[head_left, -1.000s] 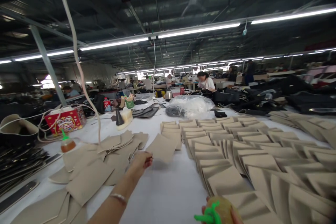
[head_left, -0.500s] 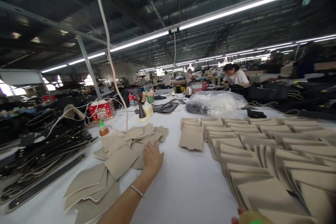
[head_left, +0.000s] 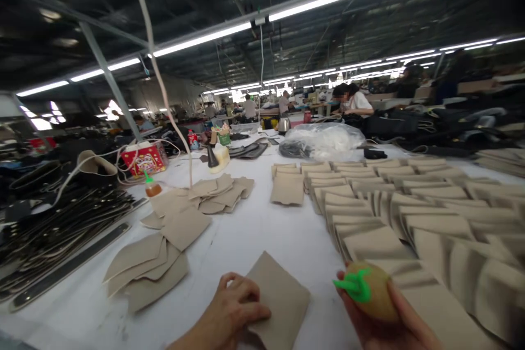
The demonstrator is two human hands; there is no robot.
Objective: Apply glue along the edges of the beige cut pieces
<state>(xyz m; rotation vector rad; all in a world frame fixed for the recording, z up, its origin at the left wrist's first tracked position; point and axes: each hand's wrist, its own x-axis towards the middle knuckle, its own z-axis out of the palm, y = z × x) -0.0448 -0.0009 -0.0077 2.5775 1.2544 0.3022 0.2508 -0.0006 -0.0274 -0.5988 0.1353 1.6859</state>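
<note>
My left hand (head_left: pixel 238 306) is closed on the left edge of a flat beige leather-like piece (head_left: pixel 281 295), which lies on the white tabletop in front of me. Its fingers are bent, the index lying across the top of the piece; the thumb's grip is partly hidden. In my right hand (head_left: pixel 365 328) is a glue bottle (head_left: pixel 379 295) with a bright green nozzle, tilted so the nozzle points left. Loose beige pieces (head_left: pixel 186 227) form a scattered pile to the left. Rows of overlapping beige pieces (head_left: pixel 369 243) spread over the right side.
Another glue bottle (head_left: pixel 153 186) with a green tip stands beside a red box (head_left: pixel 145 158). Black straps (head_left: pixel 61 229) are heaped at the left edge. A white cable (head_left: pixel 158 76) hangs down to the loose pile. Farther back lie a clear plastic bag (head_left: pixel 324 139) and a kettle (head_left: pixel 284 123).
My left hand has come back from the loose pile with one beige piece, now in front of me. My right hand has risen into view with the glue bottle.
</note>
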